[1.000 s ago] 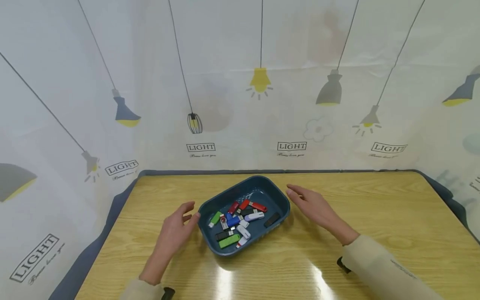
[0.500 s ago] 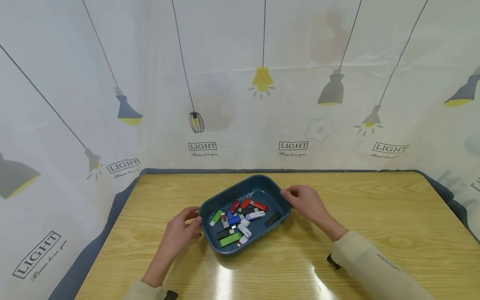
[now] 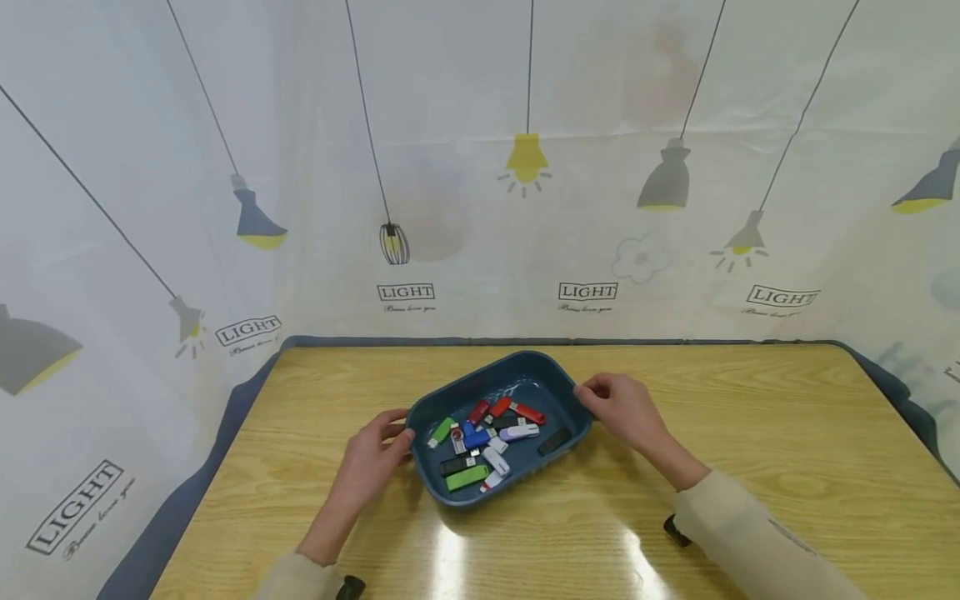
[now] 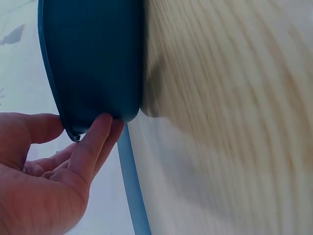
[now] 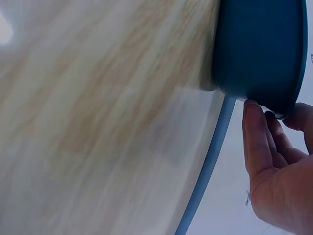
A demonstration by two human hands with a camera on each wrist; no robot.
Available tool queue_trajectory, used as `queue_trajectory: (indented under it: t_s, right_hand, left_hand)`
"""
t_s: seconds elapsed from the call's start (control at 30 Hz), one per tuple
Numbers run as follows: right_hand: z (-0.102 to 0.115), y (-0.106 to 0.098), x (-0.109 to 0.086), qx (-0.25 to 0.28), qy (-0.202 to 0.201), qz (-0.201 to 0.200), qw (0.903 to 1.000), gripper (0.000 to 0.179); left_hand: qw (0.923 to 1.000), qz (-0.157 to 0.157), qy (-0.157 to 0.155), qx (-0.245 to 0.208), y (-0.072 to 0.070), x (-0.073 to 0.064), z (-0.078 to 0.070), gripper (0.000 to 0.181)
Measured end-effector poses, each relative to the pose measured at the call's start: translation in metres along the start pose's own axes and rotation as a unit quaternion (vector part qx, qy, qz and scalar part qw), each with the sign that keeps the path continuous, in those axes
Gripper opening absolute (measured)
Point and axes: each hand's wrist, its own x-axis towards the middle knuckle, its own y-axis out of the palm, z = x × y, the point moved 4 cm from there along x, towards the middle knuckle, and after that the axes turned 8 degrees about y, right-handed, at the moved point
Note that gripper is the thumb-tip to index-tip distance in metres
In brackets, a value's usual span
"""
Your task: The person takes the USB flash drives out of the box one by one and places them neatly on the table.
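Note:
A dark blue oblong bin (image 3: 551,387) stands slantwise on the table in the head view. Several USB sticks lie loose in it, among them a green one (image 3: 467,477), a red one (image 3: 528,412), a white one (image 3: 496,461) and a black one (image 3: 555,442). At the bin's left end my left hand (image 3: 366,468) pinches the rim, thumb on top and fingers against the outer wall (image 4: 93,63). My right hand (image 3: 628,412) grips the right end the same way; its fingertips (image 5: 254,110) press the outside below the rim.
The wooden table (image 3: 750,433) extends to both sides of the bin. Behind it hangs a pale curtain (image 3: 480,208) printed with lamps and the word LIGHT. A dark blue edging (image 3: 675,342) runs along the table's far side.
My right hand has come in from beside the bin and taken its right end, while my left fingers closed on the left end. Since then the bin has shifted slightly to the right.

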Motion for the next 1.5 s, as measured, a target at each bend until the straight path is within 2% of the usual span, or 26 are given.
queue_trajectory:
  t_s: [0.4,0.57,0.97,1.1,1.27,1.37,1.5]
  right_hand:
    - [-0.033,-0.036,-0.024,0.022,0.041,-0.012,0.9988,0.030]
    - [-0.044,-0.047,-0.031,0.018,0.043,-0.018,0.9988,0.030]
    - [-0.054,-0.059,-0.045,-0.011,0.057,-0.011,0.9982,0.035]
    - [-0.050,-0.064,-0.047,-0.045,0.019,-0.058,0.9971,0.037]
    - [-0.027,-0.071,-0.047,-0.103,-0.063,-0.133,0.9837,0.034]
    - [-0.009,-0.069,-0.046,-0.125,-0.101,-0.129,0.9784,0.033]
    - [0.008,-0.057,-0.041,-0.149,-0.134,-0.092,0.9754,0.034]
  left_hand:
    - [0.9981,0.044,0.030,0.032,0.038,0.023,-0.016,0.045]
    - [0.9972,0.057,0.025,0.041,0.050,0.028,-0.021,0.044]
    - [0.9968,0.079,0.012,0.006,0.070,0.030,-0.025,0.044]
    - [0.9965,0.083,0.006,-0.011,0.073,0.028,-0.026,0.046]
    - [0.9961,0.078,0.005,-0.041,0.075,0.028,-0.026,0.046]
    - [0.9950,0.075,0.004,-0.066,0.077,0.028,-0.025,0.045]
    - [0.9937,0.071,0.007,-0.087,0.080,0.028,-0.023,0.044]
